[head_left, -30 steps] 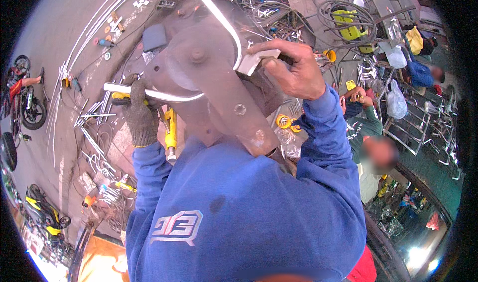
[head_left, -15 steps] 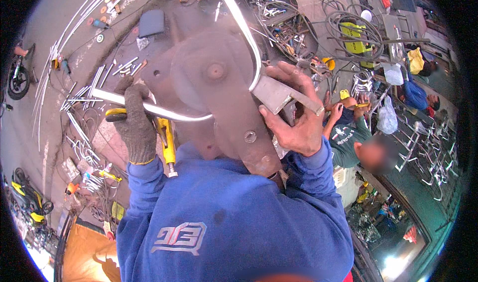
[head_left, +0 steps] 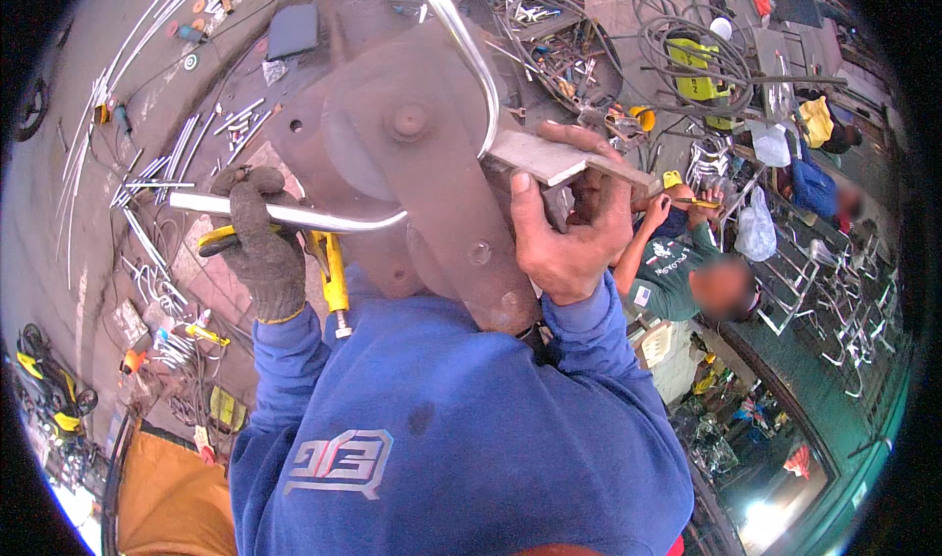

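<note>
The gloved left hand [head_left: 263, 252] gripped a bent tube [head_left: 339, 222], near yellow pliers [head_left: 334, 276]. The bare right hand [head_left: 574, 237] pinched a metal channel [head_left: 538, 156] beside it. A rusty arm [head_left: 456, 222] hid the tube's middle.

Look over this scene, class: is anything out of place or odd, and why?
The left hand wears a dark glove, while the right hand, holding a metal bracket, is bare: an odd mismatch. Loose metal rods lie untidily crisscrossed on the ground at left.
</note>
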Demonstrator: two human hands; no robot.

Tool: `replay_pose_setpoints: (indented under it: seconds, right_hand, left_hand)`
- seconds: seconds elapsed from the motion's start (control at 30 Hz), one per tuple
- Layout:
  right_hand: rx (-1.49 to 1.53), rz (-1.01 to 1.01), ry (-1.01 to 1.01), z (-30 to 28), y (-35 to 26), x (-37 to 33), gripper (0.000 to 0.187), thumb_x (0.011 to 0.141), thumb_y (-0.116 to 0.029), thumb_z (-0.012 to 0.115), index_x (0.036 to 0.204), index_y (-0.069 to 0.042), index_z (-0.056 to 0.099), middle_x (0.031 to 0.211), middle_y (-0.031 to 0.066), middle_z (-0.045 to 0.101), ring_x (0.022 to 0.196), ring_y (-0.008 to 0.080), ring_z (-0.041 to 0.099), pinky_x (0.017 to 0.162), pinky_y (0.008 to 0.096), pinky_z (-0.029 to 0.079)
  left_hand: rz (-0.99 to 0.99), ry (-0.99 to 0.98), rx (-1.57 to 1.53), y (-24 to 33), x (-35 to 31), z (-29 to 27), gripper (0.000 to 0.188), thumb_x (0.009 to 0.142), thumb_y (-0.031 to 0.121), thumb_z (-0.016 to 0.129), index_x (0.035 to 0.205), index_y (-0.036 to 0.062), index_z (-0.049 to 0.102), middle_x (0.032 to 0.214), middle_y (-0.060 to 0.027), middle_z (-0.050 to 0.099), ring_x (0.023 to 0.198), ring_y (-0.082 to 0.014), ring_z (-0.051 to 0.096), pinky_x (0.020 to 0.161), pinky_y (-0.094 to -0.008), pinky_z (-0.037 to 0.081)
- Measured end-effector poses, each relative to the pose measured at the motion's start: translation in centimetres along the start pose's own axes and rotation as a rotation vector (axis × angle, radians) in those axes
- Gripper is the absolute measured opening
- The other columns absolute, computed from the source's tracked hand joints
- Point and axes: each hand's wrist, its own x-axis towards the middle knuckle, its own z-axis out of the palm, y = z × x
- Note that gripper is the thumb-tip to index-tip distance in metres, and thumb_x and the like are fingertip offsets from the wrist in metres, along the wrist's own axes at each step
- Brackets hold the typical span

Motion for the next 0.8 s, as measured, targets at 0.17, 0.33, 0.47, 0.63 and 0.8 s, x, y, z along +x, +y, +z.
replay_pose_setpoints:
  seconds: [0.17, 0.33, 0.47, 0.63, 0.8]
  right_hand:
    - [-0.078, 0.002, -0.076, -0.4, -0.4, 0.0, 0.052, 0.077, 0.002, 0.070, 0.124, 0.008, 0.048, 0.118, 0.0210, 0.063, 0.102, 0.0256, 0.066, 0.091, 0.0345, 0.052]
    - [-0.137, -0.026, -0.123, -1.1, -0.6, 1.2, 0.045, 0.068, -0.006, 0.075, 0.110, 0.002, 0.061, 0.106, 0.0162, 0.068, 0.092, 0.0269, 0.069, 0.083, 0.0360, 0.053]
    - [-0.185, -0.010, -0.248, -2.3, -1.4, 2.6, 0.039, 0.064, -0.012, 0.077, 0.101, -0.004, 0.068, 0.097, 0.0111, 0.070, 0.087, 0.0282, 0.070, 0.084, 0.0396, 0.051]
    - [-0.316, -0.173, -0.299, -2.7, -2.0, 3.4, 0.032, 0.063, -0.015, 0.076, 0.093, -0.006, 0.069, 0.093, 0.0085, 0.071, 0.087, 0.0277, 0.069, 0.092, 0.0427, 0.045]
    - [-0.313, -0.250, -0.355, -2.9, -2.1, 4.0, 0.030, 0.064, -0.016, 0.075, 0.091, -0.007, 0.068, 0.091, 0.0074, 0.071, 0.085, 0.0269, 0.069, 0.091, 0.0431, 0.046]
  left_hand:
    - [-0.028, -0.013, 0.004, -0.1, 0.2, -0.1, 0.030, 0.097, 0.029, 0.059, 0.117, 0.0076, 0.053, 0.092, -0.0074, 0.063, 0.066, -0.0136, 0.059, 0.056, -0.0311, 0.055]
    - [-0.041, -0.007, 0.056, -0.9, -0.1, -1.0, 0.032, 0.096, 0.029, 0.061, 0.119, 0.0074, 0.053, 0.091, -0.0073, 0.062, 0.068, -0.0133, 0.059, 0.058, -0.0322, 0.055]
    - [-0.103, -0.036, -0.047, -1.6, 0.0, -1.9, 0.033, 0.095, 0.028, 0.064, 0.119, 0.0071, 0.055, 0.091, -0.0069, 0.062, 0.071, -0.0131, 0.060, 0.059, -0.0307, 0.053]
    - [-0.155, -0.007, -0.082, -2.0, 0.2, -2.5, 0.033, 0.093, 0.026, 0.066, 0.119, 0.0068, 0.057, 0.090, -0.0056, 0.063, 0.073, -0.0134, 0.059, 0.061, -0.0276, 0.050]
    - [-0.125, -0.001, -0.085, -1.5, 0.7, -1.7, 0.030, 0.094, 0.025, 0.067, 0.116, 0.0077, 0.057, 0.088, -0.0039, 0.062, 0.074, -0.0122, 0.059, 0.062, -0.0271, 0.049]
